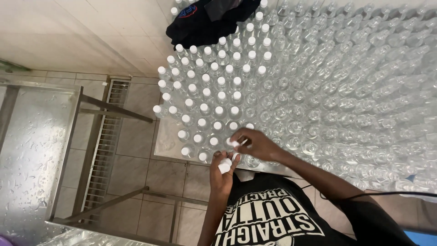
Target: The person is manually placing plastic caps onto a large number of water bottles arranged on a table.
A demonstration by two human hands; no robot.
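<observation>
Several clear plastic bottles stand packed together on a metal table (167, 146). The bottles at the left (214, 86) wear white caps; the bottles to the right (346, 91) are uncapped. My right hand (255, 143) pinches a white cap (235, 144) just above a bottle in the near row. My left hand (222, 175), palm up at the table's near edge, holds a few white caps (225, 165).
A dark cloth (205, 20) lies on the bottles at the far edge. A wet steel table (27, 150) stands at the left, with a floor drain grate (102, 146) on the tiled floor between the tables.
</observation>
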